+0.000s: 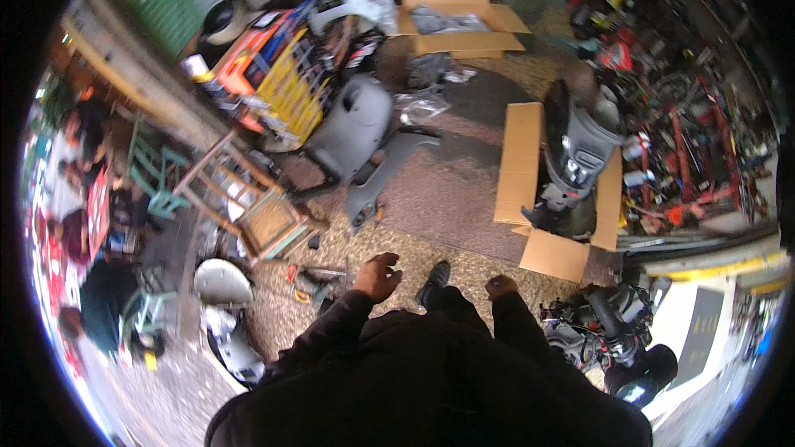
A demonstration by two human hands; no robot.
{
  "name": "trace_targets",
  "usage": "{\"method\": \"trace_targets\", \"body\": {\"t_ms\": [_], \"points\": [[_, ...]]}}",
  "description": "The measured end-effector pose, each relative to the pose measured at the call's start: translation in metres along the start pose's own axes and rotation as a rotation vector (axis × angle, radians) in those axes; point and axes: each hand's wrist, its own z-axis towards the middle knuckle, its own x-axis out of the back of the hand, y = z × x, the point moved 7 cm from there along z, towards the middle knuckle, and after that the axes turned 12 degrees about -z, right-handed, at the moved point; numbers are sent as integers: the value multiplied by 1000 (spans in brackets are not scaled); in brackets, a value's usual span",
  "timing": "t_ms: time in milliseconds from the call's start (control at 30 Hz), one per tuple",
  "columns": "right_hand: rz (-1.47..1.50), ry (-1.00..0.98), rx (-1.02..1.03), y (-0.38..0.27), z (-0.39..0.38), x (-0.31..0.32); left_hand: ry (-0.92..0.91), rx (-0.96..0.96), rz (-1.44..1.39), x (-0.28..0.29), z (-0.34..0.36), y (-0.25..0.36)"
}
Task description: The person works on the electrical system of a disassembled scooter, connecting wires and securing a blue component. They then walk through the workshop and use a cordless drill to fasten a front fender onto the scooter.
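My left hand (378,276) hangs over the speckled floor with its fingers loosely bent and apart, holding nothing. My right hand (500,286) is lower and to the right, its fingers curled in, with nothing seen sticking out of it. Nearest to that hand is the flap of a cardboard box (518,167) in which a grey and black scooter body part (584,145) stands. Ahead lie a large grey scooter panel (354,122) and a long curved grey trim piece (389,172). On the floor left of my left hand are tools with orange handles (295,280).
A wooden chair frame (263,213) lies left, beside a grey scooter part (224,283). Another open box (447,41) holds plastic-wrapped pieces at the back. Cluttered racks of parts (679,132) line the right. A dark engine assembly (609,327) stands near my right side. People (108,290) sit far left.
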Motion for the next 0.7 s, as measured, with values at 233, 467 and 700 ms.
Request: {"method": "trace_targets", "body": {"t_ms": [233,467,700], "points": [[-16,347,158,-55,123,130,147,8,-139,5,104,30],[99,508,177,-91,195,273,42,-55,-89,8,219,53],[495,837,169,-119,121,539,-200,-580,418,-26,407,135]]}}
